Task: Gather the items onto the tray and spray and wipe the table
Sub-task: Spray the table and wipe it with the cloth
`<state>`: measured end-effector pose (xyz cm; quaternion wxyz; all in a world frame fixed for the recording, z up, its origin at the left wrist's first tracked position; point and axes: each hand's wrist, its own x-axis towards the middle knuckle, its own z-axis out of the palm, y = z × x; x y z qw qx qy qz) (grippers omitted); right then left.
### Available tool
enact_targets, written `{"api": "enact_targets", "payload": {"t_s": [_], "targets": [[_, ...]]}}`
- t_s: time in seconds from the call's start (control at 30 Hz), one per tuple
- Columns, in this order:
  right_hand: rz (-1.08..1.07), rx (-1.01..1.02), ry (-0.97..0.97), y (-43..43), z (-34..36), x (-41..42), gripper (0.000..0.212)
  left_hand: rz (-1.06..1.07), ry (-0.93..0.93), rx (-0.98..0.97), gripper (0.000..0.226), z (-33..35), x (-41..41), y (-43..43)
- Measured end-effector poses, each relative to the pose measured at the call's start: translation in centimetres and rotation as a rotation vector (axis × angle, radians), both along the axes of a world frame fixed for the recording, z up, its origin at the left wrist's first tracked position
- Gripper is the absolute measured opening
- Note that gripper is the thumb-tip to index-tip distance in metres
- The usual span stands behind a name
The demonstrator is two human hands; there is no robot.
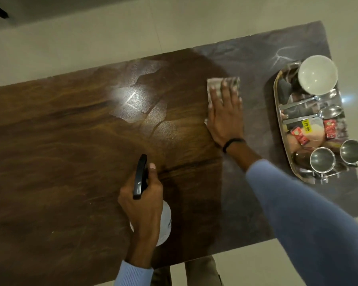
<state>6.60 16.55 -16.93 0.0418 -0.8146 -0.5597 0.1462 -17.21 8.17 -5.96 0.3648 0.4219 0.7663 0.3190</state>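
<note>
My right hand lies flat with straight fingers on a folded cloth, pressing it onto the brown wooden table right of centre. My left hand grips a clear spray bottle with a black trigger head, held above the table's near middle. Sprayed wet patches shine left of the cloth. At the table's right end a steel tray holds a white bowl, two spoons, red sachets and a packet, and two steel cups.
The table's right part has a grey marbled surface. Pale floor tiles surround the table. The table's near edge runs just above my legs at the bottom of the view.
</note>
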Motion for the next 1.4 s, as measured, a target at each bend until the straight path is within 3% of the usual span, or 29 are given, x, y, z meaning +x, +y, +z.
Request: {"api": "enact_targets", "payload": {"t_s": [0.17,0.3,0.43,0.6,0.73,0.9,1.03,1.2,1.3,1.4], "targets": [[0.189,-0.013,0.050,-8.0,0.4,-7.5,0.059,-0.029,0.070,0.046,0.021,0.7,1.1,-0.4],[0.317,0.024,0.042,-3.8,-0.8,-6.4,0.059,-0.071,0.074,0.069,0.027,0.9,2.3,-1.0],[0.173,0.010,0.021,-1.8,-0.8,-0.7,0.055,-0.069,0.042,0.007,0.025,0.4,2.5,-1.9],[-0.004,-0.015,-0.003,-10.8,0.2,-0.7,0.058,-0.052,0.011,-0.023,0.023,0.7,2.4,-3.2],[0.084,-0.053,0.038,-15.4,0.1,-6.2,0.060,-0.041,0.001,-0.049,0.016,0.3,2.3,-4.0],[0.224,0.003,0.059,-11.0,-0.8,-4.9,0.057,-0.071,0.008,-0.047,0.018,0.2,2.1,-5.1],[0.067,-0.006,0.033,-12.0,-0.9,-1.4,0.056,-0.064,0.017,-0.042,0.021,0.3,1.7,-5.5],[-0.111,-0.025,0.055,-21.5,0.2,-4.2,0.059,-0.095,-0.017,-0.045,0.022,1.0,1.5,-6.2],[-0.011,-0.065,0.089,-25.2,0.3,-10.2,0.061,-0.116,-0.032,-0.038,0.020,1.0,0.9,-6.7],[0.114,-0.034,0.105,-23.8,0.0,-11.5,0.061,-0.127,-0.043,-0.025,0.019,1.4,0.3,-7.5]]}}
